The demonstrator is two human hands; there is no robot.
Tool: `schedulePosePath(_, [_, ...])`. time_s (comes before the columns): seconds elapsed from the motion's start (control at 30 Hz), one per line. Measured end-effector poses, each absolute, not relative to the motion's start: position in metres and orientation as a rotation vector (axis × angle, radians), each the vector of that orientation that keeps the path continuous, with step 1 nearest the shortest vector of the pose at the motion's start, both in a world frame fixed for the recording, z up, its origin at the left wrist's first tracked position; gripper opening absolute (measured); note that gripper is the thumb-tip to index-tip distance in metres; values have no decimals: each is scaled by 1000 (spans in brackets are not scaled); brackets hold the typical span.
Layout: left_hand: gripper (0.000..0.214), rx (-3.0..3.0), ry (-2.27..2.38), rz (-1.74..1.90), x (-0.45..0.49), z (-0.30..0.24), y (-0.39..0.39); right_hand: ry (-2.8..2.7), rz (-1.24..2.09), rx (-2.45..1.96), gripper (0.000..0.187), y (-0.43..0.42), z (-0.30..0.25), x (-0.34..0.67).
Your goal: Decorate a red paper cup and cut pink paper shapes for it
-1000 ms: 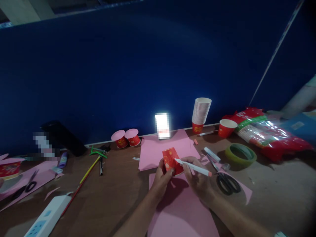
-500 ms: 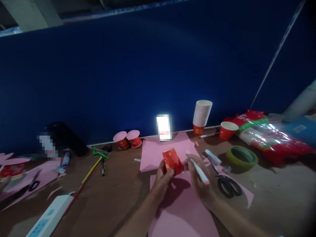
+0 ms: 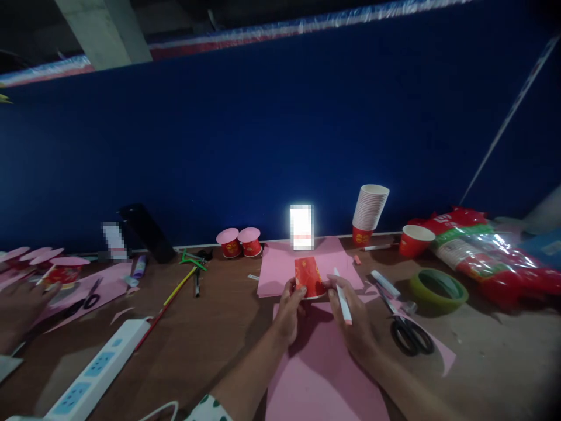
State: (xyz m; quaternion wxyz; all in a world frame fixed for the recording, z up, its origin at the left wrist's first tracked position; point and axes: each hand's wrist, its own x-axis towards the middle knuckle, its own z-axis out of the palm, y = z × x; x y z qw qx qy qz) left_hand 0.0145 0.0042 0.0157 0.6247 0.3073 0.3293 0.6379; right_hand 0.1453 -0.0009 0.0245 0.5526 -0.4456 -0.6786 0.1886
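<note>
In our L hand (image 3: 289, 309), fingers grip a red gold-printed paper cup (image 3: 308, 275), rim down, above pink paper sheets (image 3: 324, 374); our R hand's (image 3: 352, 314) fingers clasp a white orange-ended marker (image 3: 342, 298). Oversqueezing could dent the cup; a slip, smudge it.

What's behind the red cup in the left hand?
Pink sheets on the table, then a bright pixelated rectangle in front of the blue partition. The red cup covers part of the sheets; whatever lies there can't be seen.
</note>
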Motion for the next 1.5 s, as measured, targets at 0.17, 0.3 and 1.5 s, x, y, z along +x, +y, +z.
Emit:
schedulePosePath(0.17, [38, 711, 711, 1454, 13, 14, 5, -1629, 454, -1076, 21, -1, 24, 144])
schedulePosePath(0.3, [45, 709, 768, 1431, 12, 14, 3, -1651, 451, -1097, 21, -1, 23, 143])
schedulePosePath(1.5, [46, 1347, 978, 1547, 14, 8, 4, -1575, 519, -1227, 29, 11, 20, 150])
